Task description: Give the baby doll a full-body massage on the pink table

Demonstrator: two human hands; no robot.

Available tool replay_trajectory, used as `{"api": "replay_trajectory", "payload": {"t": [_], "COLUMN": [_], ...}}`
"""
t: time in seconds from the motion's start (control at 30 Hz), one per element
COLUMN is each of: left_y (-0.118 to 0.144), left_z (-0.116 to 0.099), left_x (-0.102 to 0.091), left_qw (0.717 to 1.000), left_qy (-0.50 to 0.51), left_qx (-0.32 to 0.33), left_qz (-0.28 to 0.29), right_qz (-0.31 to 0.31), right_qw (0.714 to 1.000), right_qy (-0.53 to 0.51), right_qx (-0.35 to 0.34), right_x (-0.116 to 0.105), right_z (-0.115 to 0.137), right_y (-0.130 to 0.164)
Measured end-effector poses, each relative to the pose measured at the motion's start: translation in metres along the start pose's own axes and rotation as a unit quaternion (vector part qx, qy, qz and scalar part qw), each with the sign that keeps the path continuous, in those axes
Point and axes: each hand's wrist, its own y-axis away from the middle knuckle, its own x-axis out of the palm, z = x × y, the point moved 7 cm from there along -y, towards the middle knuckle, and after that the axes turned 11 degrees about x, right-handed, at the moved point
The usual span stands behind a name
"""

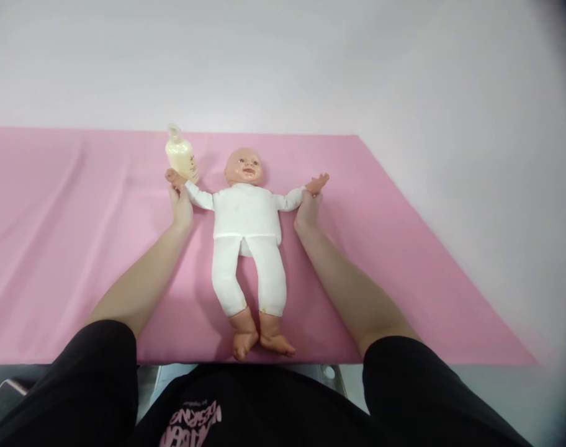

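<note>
A baby doll [246, 214] with a white cloth body lies on its back, head away from me and bare feet near the front edge. Its arms stretch out to both sides. My left hand [182, 208] is closed around the doll's arm on the left, close to the wrist. On the other side my right hand [308, 210] grips the opposite arm at the wrist. Some of my fingers are hidden under the doll's arms. Just behind the doll's left-side hand stands a pale yellow pump bottle [180, 155].
A pink sheet [78, 248] covers the table, with wrinkles at the left. A plain white wall or surface [283, 62] lies beyond it. At the lower left, below the table edge, part of a flat rectangular object [4, 397] shows.
</note>
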Motion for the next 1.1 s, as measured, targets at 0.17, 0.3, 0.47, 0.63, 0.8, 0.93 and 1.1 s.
{"api": "replay_trajectory", "payload": {"t": [0.17,0.3,0.47,0.63,0.8,0.93,1.1], "left_y": [0.018,0.037,0.053,0.05,0.035,0.016,0.002], "left_z": [-0.051,-0.084,-0.089,-0.091,-0.08,-0.043,0.0], "left_x": [0.017,0.033,0.052,0.047,0.029,0.017,0.001], "left_qw": [0.981,0.935,0.88,0.896,0.949,0.985,0.998], "left_qy": [-0.008,-0.069,-0.155,-0.139,-0.05,0.008,0.036], "left_qx": [0.134,0.245,0.289,0.283,0.227,0.116,-0.043], "left_qz": [0.137,0.246,0.344,0.312,0.211,0.128,0.008], "right_qz": [0.112,0.194,0.242,0.239,0.181,0.123,0.034], "right_qw": [0.984,0.962,0.922,0.928,0.965,0.984,0.999], "right_qy": [0.028,0.084,0.178,0.17,0.09,0.037,-0.012], "right_qx": [-0.132,-0.172,-0.244,-0.23,-0.166,-0.12,0.007], "right_x": [0.021,0.037,0.05,0.049,0.035,0.023,0.004], "right_z": [0.051,0.075,0.087,0.087,0.077,0.055,0.009], "right_y": [0.033,0.062,0.084,0.083,0.064,0.037,0.003]}}
